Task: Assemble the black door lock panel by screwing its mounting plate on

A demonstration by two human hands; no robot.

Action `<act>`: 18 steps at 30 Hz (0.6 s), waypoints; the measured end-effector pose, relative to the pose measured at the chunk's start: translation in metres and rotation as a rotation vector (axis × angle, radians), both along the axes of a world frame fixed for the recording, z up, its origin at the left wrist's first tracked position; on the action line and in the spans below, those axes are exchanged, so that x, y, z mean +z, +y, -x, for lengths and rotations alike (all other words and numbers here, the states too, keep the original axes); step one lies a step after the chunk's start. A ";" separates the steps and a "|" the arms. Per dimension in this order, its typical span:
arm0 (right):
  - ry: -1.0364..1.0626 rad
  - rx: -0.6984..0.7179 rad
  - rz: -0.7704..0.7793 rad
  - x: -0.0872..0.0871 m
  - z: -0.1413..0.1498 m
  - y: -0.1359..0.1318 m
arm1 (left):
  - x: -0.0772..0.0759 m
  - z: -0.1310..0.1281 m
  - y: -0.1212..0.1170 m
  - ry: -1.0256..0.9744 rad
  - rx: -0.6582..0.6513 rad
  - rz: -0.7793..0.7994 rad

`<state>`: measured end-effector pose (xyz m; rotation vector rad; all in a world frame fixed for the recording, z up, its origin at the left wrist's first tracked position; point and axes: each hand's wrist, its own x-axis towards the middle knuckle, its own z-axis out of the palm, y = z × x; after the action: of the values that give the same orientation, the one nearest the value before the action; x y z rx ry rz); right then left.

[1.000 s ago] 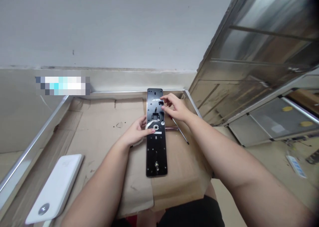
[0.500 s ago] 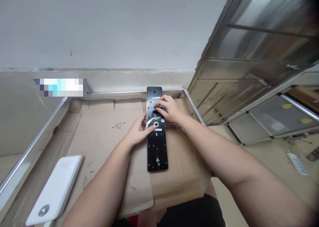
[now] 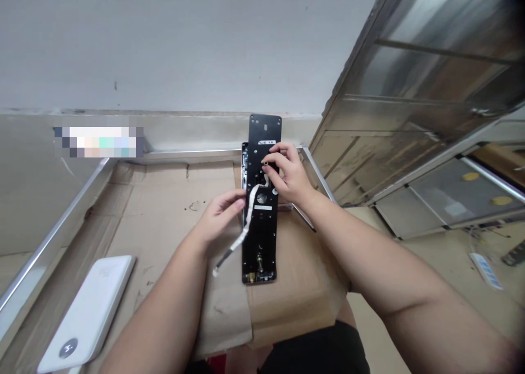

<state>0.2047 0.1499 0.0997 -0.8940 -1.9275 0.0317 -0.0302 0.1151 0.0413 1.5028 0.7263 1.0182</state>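
Note:
In the middle lies a long black housing, which looks like half of an electronic door lock, with circuit parts showing along its uncovered edge. Over it a black back plate with a white label is raised and tilted at its far end. My right hand pinches the plate near its upper middle. A white ribbon cable comes through the plate and hangs left, its plug free over the cardboard. At the housing's left side, my left hand is closed with fingertips and thumb against the edge; the inner fingers are partly hidden.
Brown cardboard lines the metal-framed table. A white power bank lies at the left front. A thin dark-tipped rod lies beside my right forearm. A wall stands behind, and a power strip is on the floor at right.
The back plate has risen off the housing in my right hand and shifted away from me. The white cable now trails out to the left. My left thumb has come off the plate to the edge.

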 end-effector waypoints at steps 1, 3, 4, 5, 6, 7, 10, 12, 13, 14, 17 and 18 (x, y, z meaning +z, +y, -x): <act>0.011 0.006 -0.009 0.002 0.001 -0.001 | 0.001 0.000 -0.001 -0.030 -0.041 0.047; 0.027 0.021 -0.029 0.005 0.003 -0.005 | 0.004 -0.003 -0.003 -0.051 -0.104 0.088; 0.033 0.029 -0.036 0.006 0.004 -0.007 | 0.006 -0.005 -0.005 -0.062 -0.120 0.097; 0.040 0.034 -0.041 0.007 0.006 -0.009 | 0.008 -0.008 -0.007 -0.080 -0.119 0.104; 0.054 0.035 -0.043 0.007 0.007 -0.010 | 0.010 -0.011 -0.009 -0.107 -0.100 0.113; 0.080 0.035 -0.038 0.007 0.008 -0.010 | 0.012 -0.014 -0.012 -0.141 -0.065 0.130; 0.274 0.022 0.015 0.004 0.007 -0.008 | 0.017 -0.018 -0.016 -0.265 0.035 0.237; 0.414 -0.009 0.090 0.001 0.003 -0.003 | 0.018 -0.016 -0.014 -0.331 0.052 0.312; 0.423 -0.013 0.141 0.000 0.000 -0.001 | 0.018 -0.014 -0.013 -0.347 0.045 0.336; 0.368 0.010 0.191 0.000 -0.002 0.000 | 0.017 -0.011 -0.011 -0.355 0.028 0.353; -0.045 0.236 0.286 -0.001 -0.006 0.002 | 0.016 -0.007 -0.008 -0.395 -0.028 0.375; -0.180 0.308 0.286 -0.001 -0.005 0.001 | 0.016 -0.006 -0.008 -0.420 -0.047 0.379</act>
<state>0.2100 0.1510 0.0988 -0.7955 -2.2528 0.4313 -0.0240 0.1070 0.0577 0.9359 0.5415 1.0481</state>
